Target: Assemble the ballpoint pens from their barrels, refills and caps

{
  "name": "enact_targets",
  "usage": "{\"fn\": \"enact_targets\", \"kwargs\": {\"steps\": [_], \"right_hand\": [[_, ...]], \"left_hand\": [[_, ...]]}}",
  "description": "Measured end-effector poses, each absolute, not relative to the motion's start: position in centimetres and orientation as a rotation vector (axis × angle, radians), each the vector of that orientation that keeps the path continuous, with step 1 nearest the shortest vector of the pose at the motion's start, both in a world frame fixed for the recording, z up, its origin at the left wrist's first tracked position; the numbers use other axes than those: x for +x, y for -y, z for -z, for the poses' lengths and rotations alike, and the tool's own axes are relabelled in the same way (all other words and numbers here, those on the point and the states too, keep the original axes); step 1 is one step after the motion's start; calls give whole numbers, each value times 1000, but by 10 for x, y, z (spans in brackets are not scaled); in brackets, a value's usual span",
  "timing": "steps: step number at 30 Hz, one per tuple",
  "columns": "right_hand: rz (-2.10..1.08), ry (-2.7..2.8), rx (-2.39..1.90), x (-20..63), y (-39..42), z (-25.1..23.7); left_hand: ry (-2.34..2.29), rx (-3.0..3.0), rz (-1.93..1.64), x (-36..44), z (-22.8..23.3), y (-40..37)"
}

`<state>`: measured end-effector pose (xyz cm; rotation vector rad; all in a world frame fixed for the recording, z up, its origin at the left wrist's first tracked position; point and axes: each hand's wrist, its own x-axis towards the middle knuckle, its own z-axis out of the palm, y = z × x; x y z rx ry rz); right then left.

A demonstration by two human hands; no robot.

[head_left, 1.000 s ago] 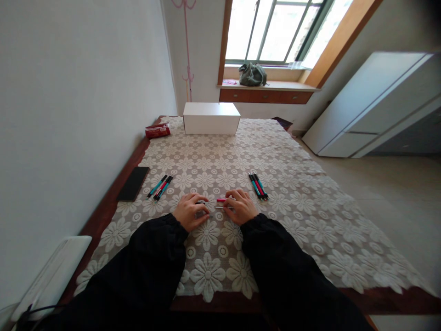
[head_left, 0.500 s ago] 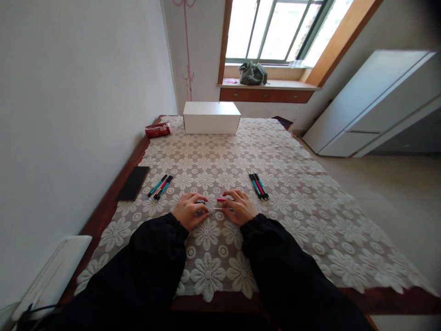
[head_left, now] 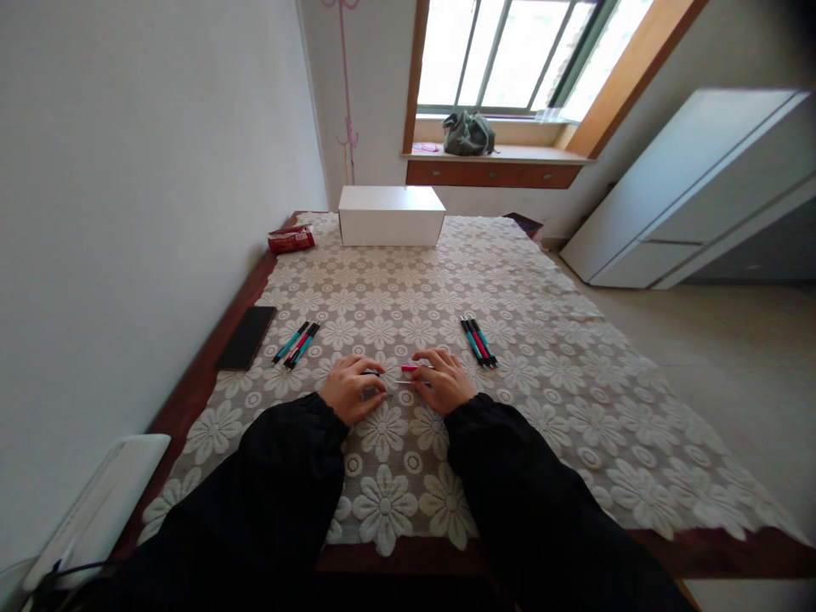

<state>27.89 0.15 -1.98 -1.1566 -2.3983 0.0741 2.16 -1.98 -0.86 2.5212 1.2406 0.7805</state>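
While most of the surface (head_left: 561, 357) lies under a lace cloth (head_left: 395, 297) with white flowers, only its dark wooden edge shows at the left and near sides. A white box (head_left: 390, 217) stands at the far end, a red packet (head_left: 291, 240) beside it. A black phone (head_left: 246, 337) lies at the left edge. Two pen bundles rest apart: the left bundle (head_left: 297, 344) and the right bundle (head_left: 478, 342). Both sleeves are cut off below. The left hand (head_left: 350, 388) curls its fingers over a dark piece, mostly hidden. The right hand (head_left: 442, 380) pinches a red pen (head_left: 409, 369) and a thin refill (head_left: 404, 382), hard to make out, between the hands.
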Motion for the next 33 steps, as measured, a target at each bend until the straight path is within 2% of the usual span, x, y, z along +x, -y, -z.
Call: {"fn": "enact_targets", "kwargs": {"steps": [33], "right_hand": [[-79, 2378, -1134, 278, -2, 20]], "left_hand": [[-1230, 2515, -803, 20, 12, 18]]}}
